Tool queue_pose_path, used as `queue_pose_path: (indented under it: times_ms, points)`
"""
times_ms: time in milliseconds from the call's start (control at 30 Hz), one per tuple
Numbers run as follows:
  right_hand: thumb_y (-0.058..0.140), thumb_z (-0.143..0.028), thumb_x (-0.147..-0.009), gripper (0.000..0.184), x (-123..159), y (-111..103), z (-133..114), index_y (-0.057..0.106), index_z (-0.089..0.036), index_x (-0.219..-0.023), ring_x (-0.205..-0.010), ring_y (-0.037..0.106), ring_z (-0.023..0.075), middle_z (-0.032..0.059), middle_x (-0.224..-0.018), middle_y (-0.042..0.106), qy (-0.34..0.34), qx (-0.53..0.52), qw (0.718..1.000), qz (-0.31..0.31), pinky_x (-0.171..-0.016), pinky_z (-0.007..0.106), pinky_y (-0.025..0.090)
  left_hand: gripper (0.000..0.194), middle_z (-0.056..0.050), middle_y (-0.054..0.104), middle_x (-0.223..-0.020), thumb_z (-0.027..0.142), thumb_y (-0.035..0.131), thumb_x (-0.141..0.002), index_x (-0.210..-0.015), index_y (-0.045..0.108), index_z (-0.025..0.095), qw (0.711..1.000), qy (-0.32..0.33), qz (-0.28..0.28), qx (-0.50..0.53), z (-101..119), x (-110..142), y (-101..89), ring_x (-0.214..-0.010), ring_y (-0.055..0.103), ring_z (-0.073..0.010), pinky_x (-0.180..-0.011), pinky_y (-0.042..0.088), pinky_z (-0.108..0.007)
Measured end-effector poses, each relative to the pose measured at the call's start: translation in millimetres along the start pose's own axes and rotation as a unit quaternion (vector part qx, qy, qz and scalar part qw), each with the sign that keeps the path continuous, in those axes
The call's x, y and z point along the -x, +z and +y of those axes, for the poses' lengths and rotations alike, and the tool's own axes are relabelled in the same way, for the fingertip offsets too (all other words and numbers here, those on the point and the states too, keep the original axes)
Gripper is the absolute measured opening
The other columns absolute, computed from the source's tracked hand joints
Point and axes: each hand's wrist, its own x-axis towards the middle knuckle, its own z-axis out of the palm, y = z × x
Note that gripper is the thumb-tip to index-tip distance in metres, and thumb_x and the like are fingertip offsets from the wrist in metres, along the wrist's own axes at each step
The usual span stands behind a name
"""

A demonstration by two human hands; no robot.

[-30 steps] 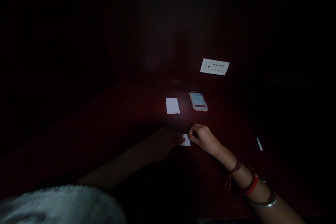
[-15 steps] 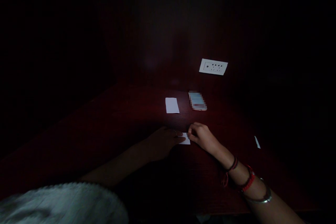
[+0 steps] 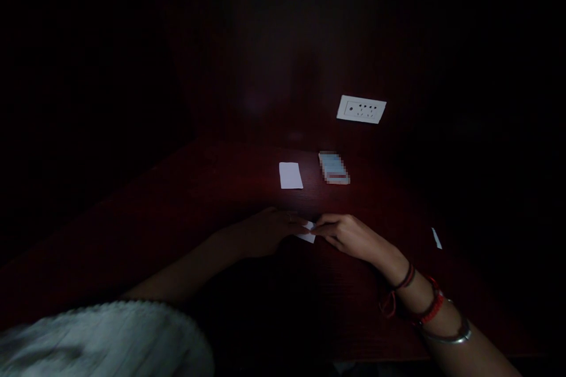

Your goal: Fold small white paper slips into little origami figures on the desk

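A small white piece of paper (image 3: 306, 236) lies on the dark red table between my hands, turned at a slight angle. My left hand (image 3: 269, 231), in shadow with a ring on one finger, holds the paper's left part down, its fingers covering much of it. From the other side, my right hand (image 3: 347, 235) grips the paper's right edge, thumb and forefinger close together at the fingertips. Whether the paper is folded under the fingers cannot be made out. Beyond the hands, a second white piece of paper (image 3: 290, 175) lies flat.
A phone (image 3: 334, 168), its screen blurred out, lies right of the far paper. A narrow white scrap (image 3: 436, 238) is on the table at the right. A white wall socket (image 3: 361, 109) sits above the table's back edge. The surroundings are very dark.
The small paper has turned slightly and shifted left. My right hand has stretched its fingers toward the left over the paper's edge; my left hand has moved slightly left and up.
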Motion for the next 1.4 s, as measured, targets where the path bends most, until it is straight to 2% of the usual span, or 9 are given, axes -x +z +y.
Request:
queue_pose_path:
  times_ms: [333,567,800,933,1200,1400]
  points:
    - [0.04,-0.011,-0.074,0.029,-1.4,-5.7,-4.9,0.059,-0.021,-0.094,-0.08,0.053,0.0108,0.0012,-0.094,0.057,0.01,0.037,0.999,-0.007,-0.072,0.021,0.039,0.065,0.006,0.032,-0.127,-0.003,0.036,-0.064,-0.119,0.031,0.031,1.0,0.017,0.013,0.016,-6.8,-1.2,5.8,-0.116,0.028,-0.0168,-0.088,0.026,-0.035]
    - [0.04,-0.01,-0.073,0.022,3.8,-9.7,2.0,0.061,-0.017,-0.071,-0.067,0.052,0.0097,0.001,-0.075,0.058,0.034,0.073,0.997,-0.003,-0.063,0.021,0.038,0.063,0.006,0.032,-0.127,-0.004,0.037,-0.065,-0.117,0.034,0.031,0.999,0.019,0.02,0.031,-7.7,-1.5,6.7,-0.115,0.029,-0.0159,-0.089,0.025,-0.033]
    - [0.04,-0.01,-0.074,0.027,-2.1,-1.3,9.3,0.058,-0.017,-0.092,-0.078,0.052,0.0109,0.0024,-0.086,0.057,0.057,-0.03,0.995,0.082,-0.072,0.022,0.039,0.056,0.002,0.037,-0.124,-0.003,0.04,-0.067,-0.114,0.04,0.027,0.998,0.034,0.046,0.023,-7.1,-3.0,5.5,-0.113,0.031,-0.016,-0.088,0.027,-0.032]
    - [0.043,-0.013,-0.075,0.023,-7.2,3.7,10.9,0.059,-0.016,-0.092,-0.076,0.052,0.0108,0.0033,-0.082,0.057,0.055,-0.077,0.992,0.085,-0.069,0.022,0.04,0.047,-0.001,0.041,-0.12,0.001,0.042,-0.07,-0.11,0.045,0.026,0.996,0.038,0.077,-0.009,-5.0,-3.9,4.6,-0.109,0.035,-0.0171,-0.088,0.027,-0.033]
    - [0.051,-0.021,-0.072,0.023,-13.6,11.5,15.4,0.059,-0.017,-0.094,-0.071,0.05,0.0111,0.0035,-0.079,0.054,0.131,-0.127,0.977,0.113,-0.066,0.023,0.04,0.059,0.001,0.035,-0.125,-0.002,0.041,-0.068,-0.118,0.034,0.028,0.998,0.027,0.051,-0.021,-3.2,-1.5,3.4,-0.114,0.029,-0.0175,-0.089,0.025,-0.035]
    - [0.054,-0.018,-0.069,0.022,-15.5,13.5,15.8,0.059,-0.018,-0.091,-0.071,0.048,0.0107,0.002,-0.078,0.052,0.157,-0.142,0.973,0.094,-0.066,0.023,0.038,0.048,-0.002,0.037,-0.123,0.003,0.04,-0.074,-0.115,0.039,0.028,0.996,0.034,0.078,-0.042,-5.1,-2.8,3.4,-0.11,0.034,-0.0185,-0.086,0.027,-0.034]
